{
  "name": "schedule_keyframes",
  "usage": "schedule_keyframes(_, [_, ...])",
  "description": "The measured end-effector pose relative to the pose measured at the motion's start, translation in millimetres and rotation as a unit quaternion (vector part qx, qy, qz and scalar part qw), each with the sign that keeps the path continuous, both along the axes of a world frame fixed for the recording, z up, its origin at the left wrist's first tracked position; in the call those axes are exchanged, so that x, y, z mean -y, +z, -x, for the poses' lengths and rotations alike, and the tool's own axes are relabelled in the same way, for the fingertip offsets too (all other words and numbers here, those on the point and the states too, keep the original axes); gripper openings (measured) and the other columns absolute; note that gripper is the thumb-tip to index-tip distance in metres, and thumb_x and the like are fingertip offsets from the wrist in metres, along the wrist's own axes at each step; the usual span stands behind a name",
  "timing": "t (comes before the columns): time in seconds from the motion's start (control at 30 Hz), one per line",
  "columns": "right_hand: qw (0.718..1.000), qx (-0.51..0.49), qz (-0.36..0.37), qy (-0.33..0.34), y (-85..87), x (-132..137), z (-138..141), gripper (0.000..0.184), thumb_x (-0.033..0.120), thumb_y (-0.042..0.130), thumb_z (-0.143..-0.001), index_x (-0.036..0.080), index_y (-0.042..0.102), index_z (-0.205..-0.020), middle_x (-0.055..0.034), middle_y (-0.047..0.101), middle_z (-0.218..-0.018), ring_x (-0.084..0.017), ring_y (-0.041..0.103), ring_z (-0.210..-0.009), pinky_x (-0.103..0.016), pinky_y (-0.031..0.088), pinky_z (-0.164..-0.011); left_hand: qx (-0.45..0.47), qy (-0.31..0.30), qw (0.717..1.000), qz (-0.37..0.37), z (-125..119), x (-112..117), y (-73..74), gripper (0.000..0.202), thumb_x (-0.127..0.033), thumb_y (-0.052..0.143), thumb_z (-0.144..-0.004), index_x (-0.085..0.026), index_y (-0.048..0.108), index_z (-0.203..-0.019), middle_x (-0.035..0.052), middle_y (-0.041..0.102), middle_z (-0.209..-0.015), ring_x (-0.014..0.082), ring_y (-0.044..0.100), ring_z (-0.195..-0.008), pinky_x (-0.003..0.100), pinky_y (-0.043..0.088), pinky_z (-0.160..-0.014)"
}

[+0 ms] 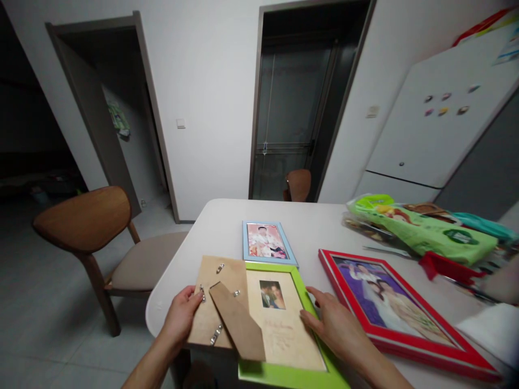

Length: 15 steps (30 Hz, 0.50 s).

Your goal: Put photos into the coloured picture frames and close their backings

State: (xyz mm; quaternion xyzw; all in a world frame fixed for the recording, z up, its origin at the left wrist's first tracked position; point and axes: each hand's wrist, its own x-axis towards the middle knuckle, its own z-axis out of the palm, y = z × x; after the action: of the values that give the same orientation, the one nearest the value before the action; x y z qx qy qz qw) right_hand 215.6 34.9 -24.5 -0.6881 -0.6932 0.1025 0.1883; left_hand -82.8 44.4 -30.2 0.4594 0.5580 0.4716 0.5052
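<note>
A wooden backing board (225, 265) with metal clips and a brown fold-out stand (239, 329) is tilted at the table's front edge. My left hand (182, 313) grips its left side, fingers closed on it. Its right part overlaps a lime-green photo frame (298, 281), inside which lies a cream sheet with a small photo (272, 294) of two people. My right hand (334, 324) holds the green frame's right side, thumb and forefinger on top; its other fingers are hidden. Just beyond lies a light-blue photo frame (245, 243). To the right is a red photo frame (357, 308) with a wedding picture.
The white table (223, 216) carries a green package (446, 232), a red-handled tool (450, 273) and a white tissue-like item (492, 329) at right. A wooden chair (85, 219) stands left, another chair (299, 185) beyond the table. Behind right is a white fridge (430, 135).
</note>
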Motion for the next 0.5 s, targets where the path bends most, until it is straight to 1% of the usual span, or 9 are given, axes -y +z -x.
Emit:
schedule_keyframes(0.1, [1.000, -0.007, 0.011, -0.002, -6.8, -3, -2, 0.051, 0.023, 0.042, -0.066, 0.007, 0.042, -0.115, -0.0153, 0.057, -0.100, -0.023, 0.054, -0.089, -0.031, 0.038, -0.077, -0.056, 0.001, 0.998, 0.007, 21, -3, -4.4, 0.027, -0.040, 0.052, -0.064, -0.015, 0.052, -0.075, -0.0007, 0.060, -0.057, 0.0170, 0.057, -0.053, 0.024, 0.041, -0.048])
schedule_keyframes(0.17, [0.999, -0.039, 0.012, -0.015, -3.2, -4, 0, 0.053, 0.020, 0.042, -0.063, 0.007, 0.041, -0.115, -0.0136, 0.060, -0.092, -0.022, 0.056, -0.083, -0.029, 0.039, -0.073, -0.102, 0.009, 0.995, -0.001, 29, -6, -4.7, 0.031, -0.037, 0.053, -0.063, -0.014, 0.052, -0.083, 0.0003, 0.060, -0.059, 0.0190, 0.057, -0.056, 0.027, 0.042, -0.052])
schedule_keyframes(0.23, [0.990, -0.123, 0.042, -0.046, 4.0, -4, 1, 0.057, 0.020, 0.041, -0.062, 0.007, 0.038, -0.117, -0.0087, 0.062, -0.075, -0.020, 0.057, -0.069, -0.028, 0.041, -0.062, -0.150, 0.034, 0.988, -0.021, 30, -8, -2.1, 0.038, -0.031, 0.055, -0.061, -0.013, 0.050, -0.094, 0.0026, 0.060, -0.070, 0.0214, 0.058, -0.067, 0.030, 0.042, -0.062])
schedule_keyframes(0.27, [0.977, -0.192, 0.067, -0.059, 8.2, -2, 2, 0.059, 0.022, 0.040, -0.062, 0.007, 0.035, -0.119, -0.0059, 0.061, -0.068, -0.019, 0.057, -0.062, -0.027, 0.041, -0.056, -0.170, 0.049, 0.984, -0.034, 28, -8, 0.4, 0.041, -0.028, 0.056, -0.060, -0.013, 0.049, -0.098, 0.0043, 0.060, -0.079, 0.0224, 0.056, -0.077, 0.032, 0.041, -0.070])
schedule_keyframes(0.3, [0.955, -0.274, 0.093, -0.067, 12.6, 0, 3, 0.061, 0.023, 0.039, -0.063, 0.008, 0.031, -0.122, -0.0039, 0.060, -0.065, -0.018, 0.057, -0.057, -0.026, 0.041, -0.053, -0.188, 0.061, 0.979, -0.052, 23, -7, 3.7, 0.043, -0.026, 0.056, -0.060, -0.014, 0.048, -0.101, 0.0058, 0.058, -0.089, 0.0230, 0.054, -0.086, 0.033, 0.038, -0.078])
schedule_keyframes(0.37, [0.884, -0.442, 0.135, -0.063, 21.8, 6, 5, 0.066, 0.026, 0.037, -0.065, 0.014, 0.020, -0.127, -0.0023, 0.061, -0.067, -0.017, 0.058, -0.054, -0.027, 0.043, -0.051, -0.214, 0.054, 0.970, -0.098, 2, -1, 12.3, 0.041, -0.024, 0.053, -0.064, -0.016, 0.048, -0.104, 0.0066, 0.051, -0.106, 0.0224, 0.046, -0.101, 0.033, 0.031, -0.088])
schedule_keyframes(0.43, [0.816, -0.555, 0.153, -0.046, 31.1, 13, 8, 0.072, 0.026, 0.039, -0.065, 0.020, 0.011, -0.130, -0.0012, 0.063, -0.074, -0.016, 0.059, -0.055, -0.028, 0.045, -0.054, -0.238, -0.006, 0.958, -0.162, -31, 9, 22.6, 0.038, -0.023, 0.048, -0.069, -0.017, 0.047, -0.107, 0.0069, 0.049, -0.110, 0.0214, 0.044, -0.103, 0.033, 0.031, -0.089])
schedule_keyframes(0.47, [0.794, -0.586, 0.154, -0.043, 35.7, 16, 10, 0.075, 0.025, 0.042, -0.064, 0.023, 0.008, -0.131, -0.0001, 0.063, -0.073, -0.016, 0.059, -0.055, -0.029, 0.045, -0.054, -0.238, -0.032, 0.954, -0.182, -50, 14, 27.6, 0.037, -0.023, 0.049, -0.069, -0.017, 0.048, -0.106, 0.0070, 0.050, -0.109, 0.0216, 0.044, -0.103, 0.033, 0.031, -0.089])
schedule_keyframes(0.5, [0.781, -0.604, 0.153, -0.041, 40.1, 19, 13, 0.078, 0.025, 0.045, -0.063, 0.025, 0.007, -0.131, 0.0014, 0.063, -0.070, -0.016, 0.059, -0.052, -0.029, 0.045, -0.053, -0.232, -0.063, 0.952, -0.191, -69, 19, 32.3, 0.039, -0.024, 0.051, -0.068, -0.018, 0.049, -0.107, 0.0068, 0.050, -0.110, 0.0220, 0.044, -0.104, 0.033, 0.031, -0.090])
